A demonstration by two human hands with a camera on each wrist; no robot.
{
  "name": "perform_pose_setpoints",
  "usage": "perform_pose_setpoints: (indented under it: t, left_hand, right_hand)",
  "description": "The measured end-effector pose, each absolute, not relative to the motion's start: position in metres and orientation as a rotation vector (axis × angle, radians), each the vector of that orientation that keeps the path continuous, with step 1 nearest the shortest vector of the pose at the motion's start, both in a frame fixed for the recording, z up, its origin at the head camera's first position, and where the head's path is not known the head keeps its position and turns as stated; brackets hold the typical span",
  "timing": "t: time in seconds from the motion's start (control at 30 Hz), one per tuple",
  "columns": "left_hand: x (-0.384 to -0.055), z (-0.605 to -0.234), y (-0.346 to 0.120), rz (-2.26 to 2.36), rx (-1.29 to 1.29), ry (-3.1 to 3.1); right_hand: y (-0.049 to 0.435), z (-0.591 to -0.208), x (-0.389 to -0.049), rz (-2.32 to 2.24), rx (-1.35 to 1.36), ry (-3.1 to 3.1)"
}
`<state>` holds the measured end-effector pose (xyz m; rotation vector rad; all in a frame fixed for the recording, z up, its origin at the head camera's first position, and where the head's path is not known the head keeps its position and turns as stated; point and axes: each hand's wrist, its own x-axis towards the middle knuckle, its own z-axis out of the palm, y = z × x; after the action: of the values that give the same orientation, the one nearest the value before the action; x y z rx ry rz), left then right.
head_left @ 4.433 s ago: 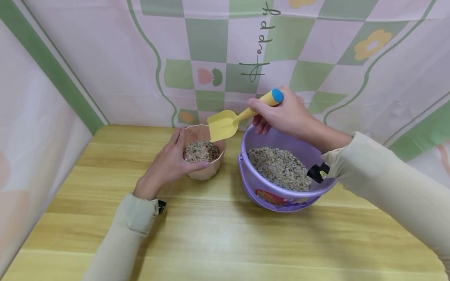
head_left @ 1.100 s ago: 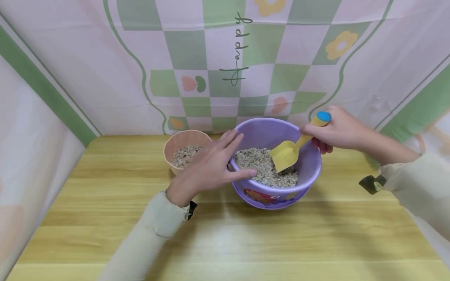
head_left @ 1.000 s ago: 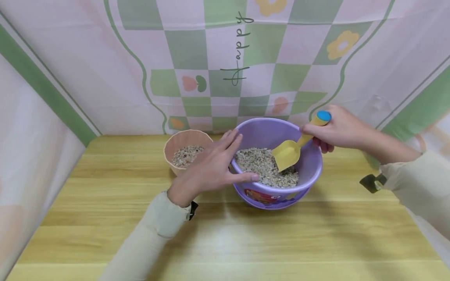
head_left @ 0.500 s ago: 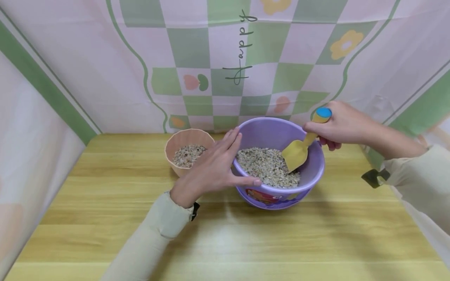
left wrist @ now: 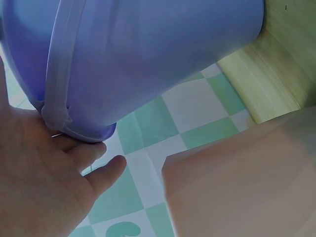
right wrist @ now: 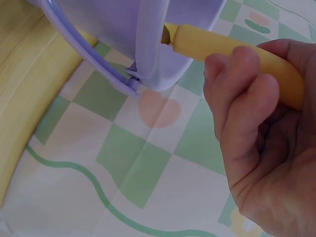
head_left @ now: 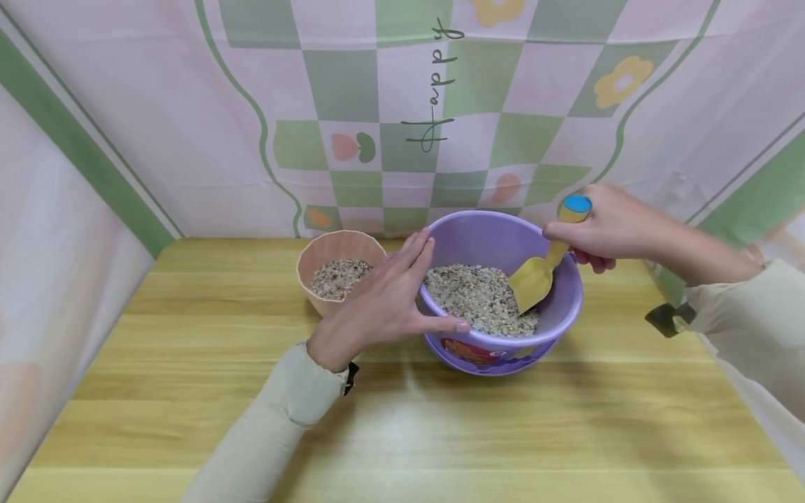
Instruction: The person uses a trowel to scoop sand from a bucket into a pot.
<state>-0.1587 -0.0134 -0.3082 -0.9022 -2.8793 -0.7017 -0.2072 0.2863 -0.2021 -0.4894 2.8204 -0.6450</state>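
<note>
A purple bucket [head_left: 497,234] holds gravel [head_left: 472,297]. My right hand [head_left: 622,223] grips the handle of a yellow toy shovel [head_left: 531,283] with a blue end cap. The shovel's blade slants down into the gravel at the bucket's right side, its tip hidden in the grains. My left hand [head_left: 383,297] lies against the bucket's left rim, fingers fairly straight and thumb along the front edge. In the left wrist view its fingertips [left wrist: 116,168] reach past the rim. Behind this hand stands a peach bowl [head_left: 339,244], partly filled with gravel and partly covered by the hand.
Bucket and bowl stand side by side on a wooden table [head_left: 402,426], near its back edge. A patterned cloth [head_left: 352,84] with green checks hangs right behind them. The bucket's handle [right wrist: 84,44] hangs down its outside.
Earlier the shovel was over the bowl and my left hand held the bowl; now both hands are at the bucket. Over the last second the shovel slid right through the gravel and tilted steeper.
</note>
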Motion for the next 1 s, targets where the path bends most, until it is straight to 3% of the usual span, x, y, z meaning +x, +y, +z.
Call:
perform_pose_setpoints:
  t: [1.0]
  left_hand:
    - [-0.158, -0.31, -0.013, -0.744, -0.911, -2.855]
  right_hand:
    - [0.28, -0.234, -0.209, -0.799, -0.481, 2.801]
